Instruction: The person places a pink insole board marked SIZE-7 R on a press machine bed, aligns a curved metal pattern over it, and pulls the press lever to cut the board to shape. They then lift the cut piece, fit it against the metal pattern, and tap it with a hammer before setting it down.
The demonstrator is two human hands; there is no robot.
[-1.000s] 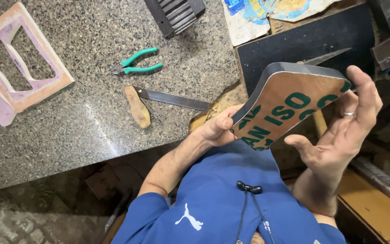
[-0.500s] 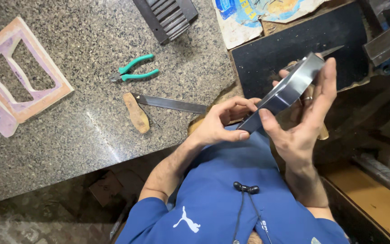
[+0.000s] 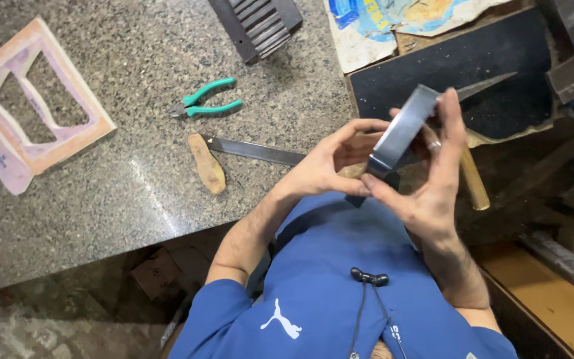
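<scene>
Head cam: both hands, left hand (image 3: 330,166) and right hand (image 3: 426,186), clamp a thin grey metal plate (image 3: 403,129) edge-on, right of centre. Looks stiff, lightish, slick and sharp-edged, so I'd grip the rims. A torn blue-and-yellow printed sheet (image 3: 393,23) lies top centre, a pink cardboard template (image 3: 28,106) upper left.
</scene>
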